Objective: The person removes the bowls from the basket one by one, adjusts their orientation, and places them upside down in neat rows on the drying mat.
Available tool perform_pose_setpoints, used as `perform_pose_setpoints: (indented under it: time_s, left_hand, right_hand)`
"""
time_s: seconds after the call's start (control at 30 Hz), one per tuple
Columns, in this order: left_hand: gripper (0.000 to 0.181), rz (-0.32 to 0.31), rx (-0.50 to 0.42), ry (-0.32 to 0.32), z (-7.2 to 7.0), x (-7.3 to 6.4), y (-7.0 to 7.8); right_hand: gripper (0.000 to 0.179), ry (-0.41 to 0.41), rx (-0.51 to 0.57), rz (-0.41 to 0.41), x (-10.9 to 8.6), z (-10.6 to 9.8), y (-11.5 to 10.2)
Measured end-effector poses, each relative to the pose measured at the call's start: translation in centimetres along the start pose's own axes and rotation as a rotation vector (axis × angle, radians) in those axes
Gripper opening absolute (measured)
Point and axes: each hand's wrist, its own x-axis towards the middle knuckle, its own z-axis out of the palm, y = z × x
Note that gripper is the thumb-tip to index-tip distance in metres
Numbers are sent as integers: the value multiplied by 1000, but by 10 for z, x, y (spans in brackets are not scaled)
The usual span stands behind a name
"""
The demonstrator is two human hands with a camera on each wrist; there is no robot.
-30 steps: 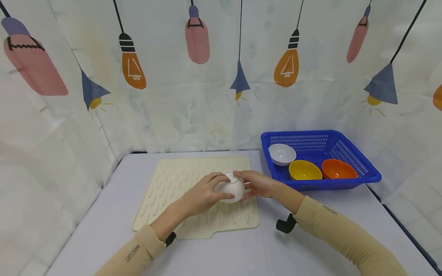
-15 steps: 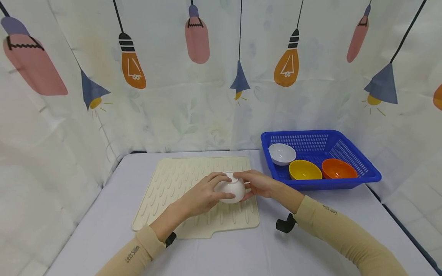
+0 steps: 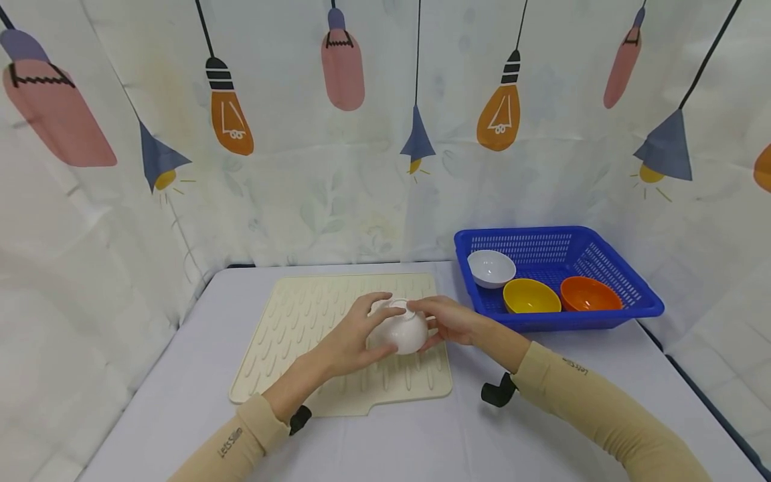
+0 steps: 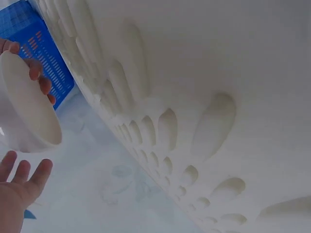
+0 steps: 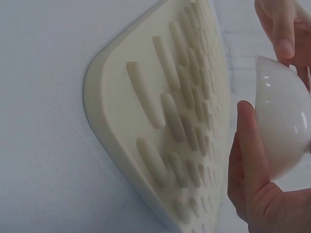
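Right grip [image 3: 452, 323] pinched the white bowl [image 3: 406, 336] between foot and rim, seemingly to steady it foot-uppermost above the textured mat [image 3: 301, 328]. Left grip [image 3: 352, 341] lay spread at its other side. Rightward, blue basket [image 3: 560, 323] held three bowls [image 3: 532, 298], I'd guess for reach.

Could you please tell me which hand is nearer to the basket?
Right: the right hand is just left of the basket; the left hand is farther left, over the mat.
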Motion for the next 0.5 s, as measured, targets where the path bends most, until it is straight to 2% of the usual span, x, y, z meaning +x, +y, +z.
perform_pose_setpoints:
  time_s: [0.1, 0.5]
  left_hand:
    - [56, -50, -9, 8, 0, 1, 1]
    - [56, -116, -36, 18, 5, 3, 0]
  right_hand:
    - [54, 10, 5, -2, 1, 0, 1]
    - [53, 32, 12, -23, 2, 1, -2]
